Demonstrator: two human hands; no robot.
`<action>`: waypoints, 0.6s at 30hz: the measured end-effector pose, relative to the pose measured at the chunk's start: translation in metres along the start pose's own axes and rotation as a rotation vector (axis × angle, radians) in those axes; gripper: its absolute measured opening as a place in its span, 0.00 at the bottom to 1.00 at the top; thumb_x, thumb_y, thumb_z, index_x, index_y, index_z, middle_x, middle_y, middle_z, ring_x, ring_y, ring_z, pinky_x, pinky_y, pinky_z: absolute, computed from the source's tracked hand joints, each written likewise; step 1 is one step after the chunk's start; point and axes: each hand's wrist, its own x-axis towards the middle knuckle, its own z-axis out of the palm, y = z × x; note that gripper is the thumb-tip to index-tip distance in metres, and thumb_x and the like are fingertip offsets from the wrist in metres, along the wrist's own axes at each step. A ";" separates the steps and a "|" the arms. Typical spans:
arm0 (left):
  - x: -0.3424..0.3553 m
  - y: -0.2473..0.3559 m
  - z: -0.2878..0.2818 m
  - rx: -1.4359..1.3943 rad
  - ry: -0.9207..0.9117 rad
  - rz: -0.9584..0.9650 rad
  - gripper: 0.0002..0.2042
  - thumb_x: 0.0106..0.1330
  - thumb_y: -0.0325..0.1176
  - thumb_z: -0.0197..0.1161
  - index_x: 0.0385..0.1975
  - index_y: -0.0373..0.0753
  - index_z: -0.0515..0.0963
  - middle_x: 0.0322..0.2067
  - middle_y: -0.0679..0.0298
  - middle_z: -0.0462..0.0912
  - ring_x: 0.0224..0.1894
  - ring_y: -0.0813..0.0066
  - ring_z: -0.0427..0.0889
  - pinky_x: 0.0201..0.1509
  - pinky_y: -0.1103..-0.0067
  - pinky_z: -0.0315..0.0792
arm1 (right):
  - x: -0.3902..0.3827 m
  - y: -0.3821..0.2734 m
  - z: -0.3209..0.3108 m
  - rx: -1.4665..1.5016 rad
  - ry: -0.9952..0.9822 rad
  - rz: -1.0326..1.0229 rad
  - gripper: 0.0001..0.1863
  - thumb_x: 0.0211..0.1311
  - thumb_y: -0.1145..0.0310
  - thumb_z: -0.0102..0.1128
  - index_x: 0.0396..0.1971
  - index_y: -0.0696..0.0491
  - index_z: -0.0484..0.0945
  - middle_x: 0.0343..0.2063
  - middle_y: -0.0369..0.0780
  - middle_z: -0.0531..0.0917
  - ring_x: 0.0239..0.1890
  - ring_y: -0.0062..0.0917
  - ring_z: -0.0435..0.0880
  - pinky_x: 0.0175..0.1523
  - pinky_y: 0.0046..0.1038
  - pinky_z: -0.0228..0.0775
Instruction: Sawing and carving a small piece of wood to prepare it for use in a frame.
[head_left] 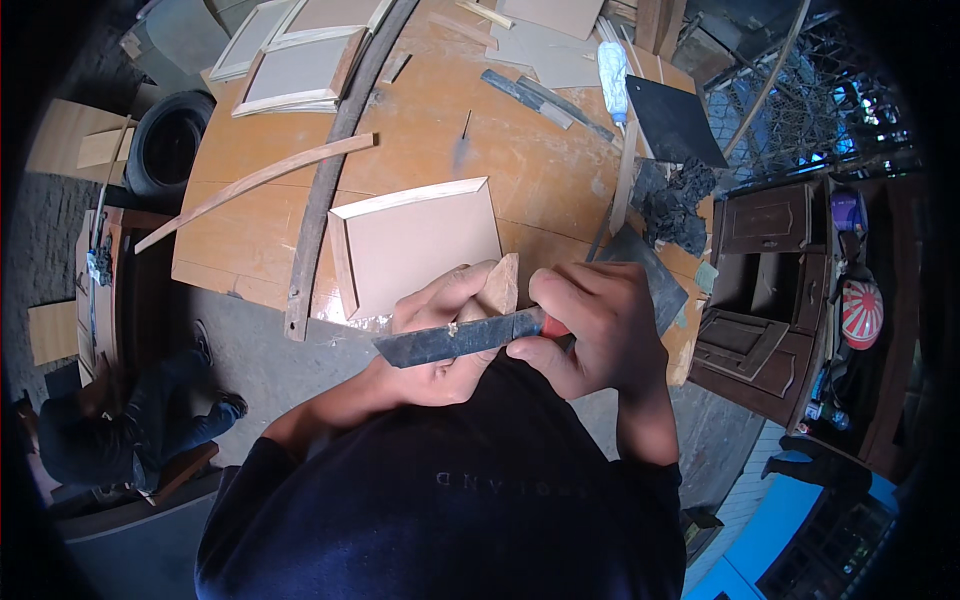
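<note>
My right hand is closed around the red handle of a knife with a broad, dark blade cut at a slant at its end. The blade points left and crosses in front of my left hand, which is closed on a short, light brown piece of wood. Much of that piece is hidden by my fingers and the blade. A pale speck, perhaps a shaving, sits on the blade's upper edge. Beyond my hands, a wood-edged panel frame lies on the worn wooden table.
A long dark bar and a curved wooden strip reach past the table's left edge. More framed panels, grey strips and a black sheet lie farther back. A person sits at left; a wooden cabinet stands at right.
</note>
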 end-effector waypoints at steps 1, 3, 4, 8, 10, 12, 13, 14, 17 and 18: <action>0.000 0.003 0.001 -0.001 -0.002 0.000 0.27 0.67 0.35 0.64 0.59 0.22 0.66 0.40 0.53 0.81 0.38 0.73 0.81 0.42 0.79 0.73 | 0.000 0.001 0.000 -0.001 0.001 0.002 0.28 0.56 0.44 0.65 0.17 0.52 0.65 0.11 0.35 0.65 0.12 0.28 0.70 0.19 0.29 0.57; -0.001 0.010 0.002 -0.116 0.055 -0.239 0.23 0.58 0.26 0.65 0.54 0.26 0.71 0.39 0.48 0.82 0.37 0.58 0.85 0.43 0.71 0.78 | -0.001 0.005 0.001 -0.022 0.012 -0.017 0.25 0.51 0.46 0.69 0.17 0.48 0.68 0.12 0.32 0.68 0.12 0.27 0.73 0.18 0.28 0.61; 0.000 0.011 0.001 -0.117 0.055 -0.239 0.23 0.58 0.26 0.65 0.54 0.26 0.71 0.39 0.48 0.82 0.37 0.58 0.85 0.43 0.71 0.78 | -0.001 0.006 0.002 -0.022 0.012 -0.016 0.25 0.51 0.46 0.69 0.17 0.48 0.68 0.12 0.32 0.68 0.12 0.27 0.73 0.18 0.28 0.61; 0.001 0.012 -0.003 -0.049 0.040 -0.226 0.23 0.57 0.25 0.66 0.53 0.26 0.72 0.40 0.45 0.81 0.40 0.54 0.85 0.44 0.71 0.78 | 0.001 0.009 0.003 -0.045 0.033 -0.030 0.25 0.52 0.46 0.69 0.17 0.48 0.68 0.11 0.33 0.67 0.13 0.28 0.73 0.19 0.29 0.61; 0.003 0.011 -0.004 -0.024 0.048 -0.185 0.23 0.57 0.25 0.67 0.53 0.25 0.72 0.40 0.45 0.81 0.41 0.54 0.85 0.44 0.71 0.78 | 0.001 0.011 0.003 -0.048 0.032 -0.046 0.25 0.52 0.45 0.69 0.17 0.49 0.68 0.11 0.33 0.67 0.13 0.28 0.73 0.19 0.29 0.61; 0.005 0.011 -0.004 -0.004 0.069 -0.131 0.23 0.57 0.24 0.67 0.52 0.25 0.71 0.39 0.45 0.82 0.39 0.54 0.85 0.44 0.72 0.78 | 0.001 0.014 0.004 -0.017 0.053 -0.010 0.25 0.51 0.45 0.69 0.17 0.48 0.68 0.12 0.34 0.68 0.13 0.29 0.73 0.20 0.30 0.62; 0.006 0.011 -0.003 -0.003 0.070 -0.130 0.23 0.57 0.24 0.67 0.52 0.25 0.71 0.39 0.45 0.82 0.39 0.54 0.85 0.44 0.72 0.78 | 0.001 0.016 0.004 -0.016 0.053 -0.011 0.25 0.51 0.45 0.69 0.17 0.48 0.68 0.12 0.34 0.68 0.13 0.29 0.73 0.20 0.30 0.62; 0.006 0.011 -0.003 -0.020 0.072 -0.164 0.22 0.57 0.25 0.67 0.51 0.25 0.72 0.39 0.46 0.82 0.39 0.55 0.85 0.44 0.72 0.78 | 0.002 0.016 0.004 -0.014 0.052 -0.011 0.24 0.52 0.47 0.69 0.17 0.49 0.68 0.12 0.35 0.68 0.14 0.30 0.74 0.20 0.30 0.62; 0.004 0.012 -0.004 -0.061 0.013 -0.048 0.21 0.58 0.27 0.67 0.50 0.24 0.73 0.39 0.46 0.82 0.38 0.55 0.85 0.45 0.73 0.77 | -0.001 0.030 0.003 -0.087 0.093 0.087 0.22 0.54 0.52 0.67 0.17 0.51 0.67 0.12 0.37 0.68 0.14 0.32 0.73 0.20 0.30 0.61; 0.004 0.011 -0.005 -0.085 -0.050 0.103 0.20 0.59 0.28 0.67 0.49 0.23 0.74 0.39 0.45 0.82 0.37 0.56 0.85 0.46 0.73 0.77 | -0.004 0.039 0.000 -0.164 0.136 0.186 0.21 0.56 0.55 0.65 0.17 0.53 0.67 0.12 0.38 0.68 0.14 0.33 0.73 0.20 0.31 0.61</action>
